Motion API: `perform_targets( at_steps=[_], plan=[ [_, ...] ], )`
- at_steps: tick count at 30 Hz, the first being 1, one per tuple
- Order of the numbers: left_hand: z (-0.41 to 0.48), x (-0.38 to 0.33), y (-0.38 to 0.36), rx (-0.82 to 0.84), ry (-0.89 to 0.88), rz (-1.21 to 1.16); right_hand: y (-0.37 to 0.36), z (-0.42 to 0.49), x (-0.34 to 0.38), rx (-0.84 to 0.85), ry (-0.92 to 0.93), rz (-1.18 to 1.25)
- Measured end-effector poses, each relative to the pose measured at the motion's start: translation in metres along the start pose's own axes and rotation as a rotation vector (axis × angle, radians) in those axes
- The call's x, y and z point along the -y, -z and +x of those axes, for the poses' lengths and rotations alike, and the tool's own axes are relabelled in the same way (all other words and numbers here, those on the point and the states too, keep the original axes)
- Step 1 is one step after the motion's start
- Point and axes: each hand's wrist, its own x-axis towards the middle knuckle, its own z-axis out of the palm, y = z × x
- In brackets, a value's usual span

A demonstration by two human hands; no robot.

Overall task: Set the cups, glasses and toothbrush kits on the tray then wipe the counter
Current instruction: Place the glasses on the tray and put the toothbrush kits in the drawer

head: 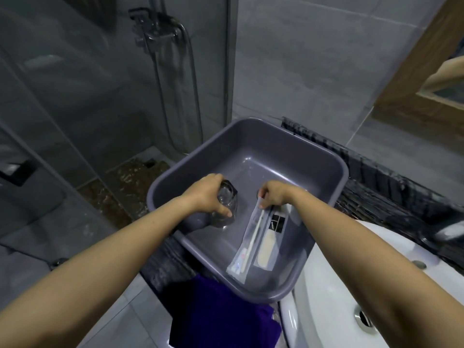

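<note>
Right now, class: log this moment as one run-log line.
left hand: grips glass in tray | right hand: pinches toothbrush kit in tray | counter wipe: not done

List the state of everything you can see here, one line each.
Tray: on the counter, far half bare.
Glass: in the tray, left hand gripping it.
Toothbrush kit: sealed, flat in the tray, right hand pinching its far end.
Purple cloth: lying unused below the tray.

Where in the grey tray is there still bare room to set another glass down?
The far half of the grey plastic tray is bare, between its back rim and both hands. The near half is crowded: left hand holds the clear glass; right hand holds the clear-wrapped toothbrush kits.
</note>
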Motion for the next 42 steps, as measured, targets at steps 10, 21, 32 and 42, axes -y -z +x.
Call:
perform_targets(
  at_steps=[10, 21, 32, 42],
  plan=[
    [0.011, 0.002, 0.003, 0.057, -0.014, -0.017, 0.034, -0.009, -0.021, 0.048, -0.019, 0.171],
    [0.016, 0.002, 0.002, 0.063, -0.037, -0.013, 0.033, -0.008, -0.042, 0.208, -0.182, 0.205],
    [0.017, 0.002, -0.001, 0.050, -0.025, -0.028, 0.032, -0.011, -0.037, 0.148, -0.173, 0.202],
    [0.018, -0.004, -0.002, 0.090, -0.024, 0.019, 0.047, -0.046, -0.021, -0.022, -0.112, 0.482]
  ],
)
